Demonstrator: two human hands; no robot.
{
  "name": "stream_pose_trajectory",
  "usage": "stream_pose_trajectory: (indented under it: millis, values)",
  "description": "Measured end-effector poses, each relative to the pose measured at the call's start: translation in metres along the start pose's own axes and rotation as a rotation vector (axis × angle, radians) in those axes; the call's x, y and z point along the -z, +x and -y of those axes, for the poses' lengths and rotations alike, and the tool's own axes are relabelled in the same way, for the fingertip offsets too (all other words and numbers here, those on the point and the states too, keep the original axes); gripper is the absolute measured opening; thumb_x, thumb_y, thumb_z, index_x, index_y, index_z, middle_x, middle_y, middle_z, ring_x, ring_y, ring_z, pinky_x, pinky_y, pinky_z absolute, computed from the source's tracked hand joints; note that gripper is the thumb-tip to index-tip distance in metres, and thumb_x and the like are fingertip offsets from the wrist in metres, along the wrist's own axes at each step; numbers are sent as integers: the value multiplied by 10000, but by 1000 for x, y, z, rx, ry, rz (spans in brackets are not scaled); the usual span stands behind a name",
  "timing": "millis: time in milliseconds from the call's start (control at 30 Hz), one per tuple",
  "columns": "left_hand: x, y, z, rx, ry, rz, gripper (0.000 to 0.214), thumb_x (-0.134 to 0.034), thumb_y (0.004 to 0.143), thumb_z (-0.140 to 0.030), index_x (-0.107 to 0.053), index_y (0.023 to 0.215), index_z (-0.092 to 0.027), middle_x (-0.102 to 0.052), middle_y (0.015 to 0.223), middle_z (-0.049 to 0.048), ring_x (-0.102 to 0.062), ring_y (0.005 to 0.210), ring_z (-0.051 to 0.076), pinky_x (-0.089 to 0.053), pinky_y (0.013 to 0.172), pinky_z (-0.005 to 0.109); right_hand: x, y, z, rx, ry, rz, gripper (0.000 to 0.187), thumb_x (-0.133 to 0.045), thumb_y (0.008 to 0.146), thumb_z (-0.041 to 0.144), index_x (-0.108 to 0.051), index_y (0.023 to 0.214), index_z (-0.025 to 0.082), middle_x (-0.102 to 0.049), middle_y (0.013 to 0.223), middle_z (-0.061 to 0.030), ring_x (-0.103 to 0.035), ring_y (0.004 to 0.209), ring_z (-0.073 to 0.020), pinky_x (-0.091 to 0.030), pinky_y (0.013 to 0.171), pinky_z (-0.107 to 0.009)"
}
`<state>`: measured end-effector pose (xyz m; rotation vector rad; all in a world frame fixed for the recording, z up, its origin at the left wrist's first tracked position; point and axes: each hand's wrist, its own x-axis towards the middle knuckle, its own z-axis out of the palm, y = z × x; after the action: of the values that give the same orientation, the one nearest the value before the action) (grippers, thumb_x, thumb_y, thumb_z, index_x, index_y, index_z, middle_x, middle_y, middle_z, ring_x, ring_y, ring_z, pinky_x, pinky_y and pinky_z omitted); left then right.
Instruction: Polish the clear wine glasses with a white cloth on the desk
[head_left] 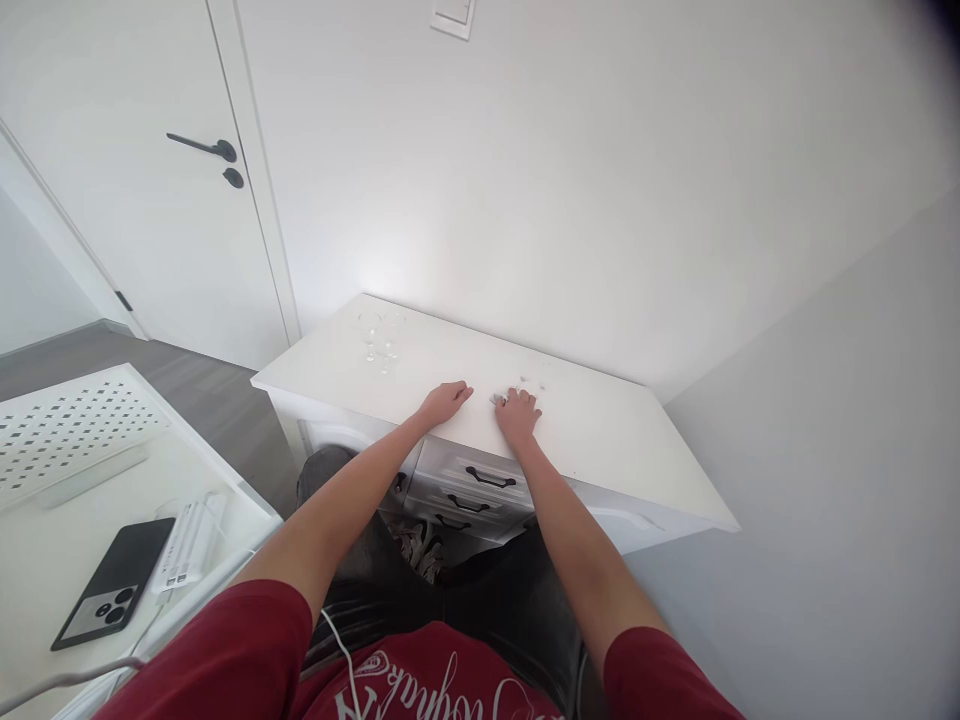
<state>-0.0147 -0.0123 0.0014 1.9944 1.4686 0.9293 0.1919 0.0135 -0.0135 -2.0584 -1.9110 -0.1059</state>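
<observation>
On a white cabinet top (pixel 600 425), my right hand (pixel 519 415) rests palm down with its fingers curved and apart. Small grey and see-through pieces lie at its fingertips, among them a grey piece (pixel 497 399) by the thumb side and a small piece (pixel 542 387) just beyond; their kind is too small to tell. My left hand (pixel 445 402) lies near the front edge, apart from the pieces. Its fingers are curled together with the thumb against them, and whatever they hold, if anything, is hidden. Clear stemmed glasses (pixel 370 338) stand toward the back left of the top.
Drawers with black handles (pixel 490 478) front the cabinet, close to my knees. At the left, a white table (pixel 37 590) bears a black phone (pixel 116 580), a white power strip (pixel 187 545) and cables. Behind are a white wall and a door (pixel 127 200).
</observation>
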Motion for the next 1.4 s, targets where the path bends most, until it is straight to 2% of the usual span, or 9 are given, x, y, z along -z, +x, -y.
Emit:
stream_pose_trajectory:
  millis: [367,567,700,833,967,1100,1167,1267,1400]
  values:
    - [5,-3,-5,52,-97,-31,397,-380,954,-528,-545,776,-214,-606,726,28,-544,693,185,-403,649,308,-6,-1,-5,27,1,-28,372,-383,960,352,-562,1219,153,-540,1278,-191,-432,1230,-324,-360,964,-444]
    - [8,-2,-1,100,-251,-99,410,-351,959,-516,-574,817,-202,-620,779,21,-530,667,148,-428,647,289,-5,-2,-4,28,-6,-60,341,-401,954,353,-574,1177,160,-558,1260,-175,-445,1219,-312,-366,957,-424]
    - [10,-5,2,144,-289,-164,316,-414,933,-435,-583,808,-199,-631,767,21,-537,668,141,-431,640,280,-3,-4,-4,40,-1,-70,326,-403,953,345,-577,1163,167,-578,1217,-166,-461,1193,-305,-366,941,-414]
    - [10,-22,4,279,-341,-357,195,-441,886,-308,-566,782,-200,-626,765,25,-537,670,134,-427,609,265,-4,-5,-3,34,-3,-61,333,-398,957,340,-565,1190,170,-575,1227,-165,-455,1201,-307,-360,937,-411]
    - [11,-48,3,392,-512,-617,198,-371,925,-317,-472,792,-210,-553,745,12,-479,575,103,-397,515,236,-5,-4,-4,29,4,-53,352,-387,962,347,-560,1210,166,-560,1254,-175,-441,1220,-317,-353,945,-420]
    - [21,-58,3,506,-747,-914,89,-343,940,-274,-364,1021,-244,-484,707,-44,-468,499,90,-423,491,221,-6,-4,-4,36,15,-57,359,-388,959,352,-565,1208,164,-566,1244,-170,-446,1211,-315,-349,951,-426]
    - [28,-56,5,546,-848,-1022,208,-375,924,-235,-290,1112,-260,-477,704,-63,-483,492,89,-444,499,215,-5,-4,-4,35,17,-51,364,-380,961,352,-563,1214,164,-560,1256,-175,-437,1223,-315,-343,959,-426]
    - [39,-53,8,554,-957,-1090,347,-429,911,-222,-239,1195,-286,-549,801,-31,-549,542,93,-495,530,228,-5,-4,-4,28,15,-37,367,-375,965,352,-557,1222,164,-557,1265,-180,-431,1232,-316,-342,960,-420]
    - [50,-52,11,587,-1122,-1055,580,-520,894,-221,-184,1353,-338,-615,948,36,-670,693,137,-564,616,274,-4,-4,-4,28,21,-48,357,-392,959,353,-560,1211,164,-563,1257,-181,-440,1217,-319,-348,948,-415]
